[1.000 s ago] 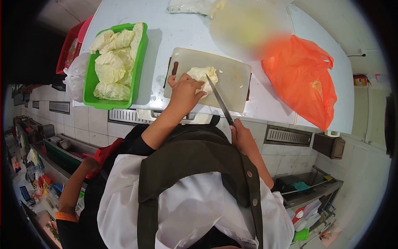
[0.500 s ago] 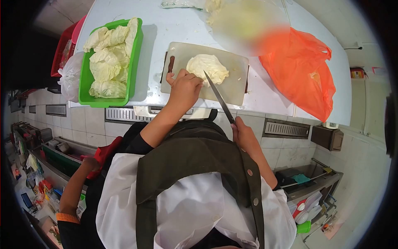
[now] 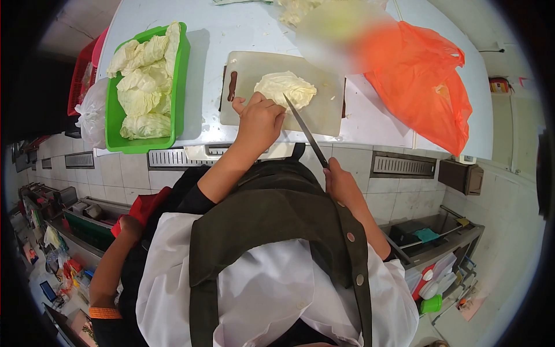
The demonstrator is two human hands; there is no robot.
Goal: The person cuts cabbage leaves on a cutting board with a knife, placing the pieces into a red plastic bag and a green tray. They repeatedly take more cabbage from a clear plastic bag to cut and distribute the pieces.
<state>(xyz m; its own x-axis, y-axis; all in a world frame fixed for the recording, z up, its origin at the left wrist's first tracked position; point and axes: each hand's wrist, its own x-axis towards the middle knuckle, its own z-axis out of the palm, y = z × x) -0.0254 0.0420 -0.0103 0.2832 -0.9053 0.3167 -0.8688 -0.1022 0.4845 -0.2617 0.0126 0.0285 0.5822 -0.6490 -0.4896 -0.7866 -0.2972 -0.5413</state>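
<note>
A flattened pale cabbage leaf bundle lies on the translucent cutting board on the white table. My left hand presses on its near left edge with curled fingers. My right hand is wrapped round the handle of a long knife, whose tip rests over the near part of the cabbage. Left of the board, a green tray holds several cabbage pieces.
An orange plastic bag lies on the right of the table, beside a blurred patch. A white plastic bag and a red basket are at the far left. A co-worker's arm holds red cloth at lower left.
The view has shifted slightly, so the table items sit a little higher. Both hands and the knife keep nearly the same pose at the cabbage. The co-worker's arm has moved slightly.
</note>
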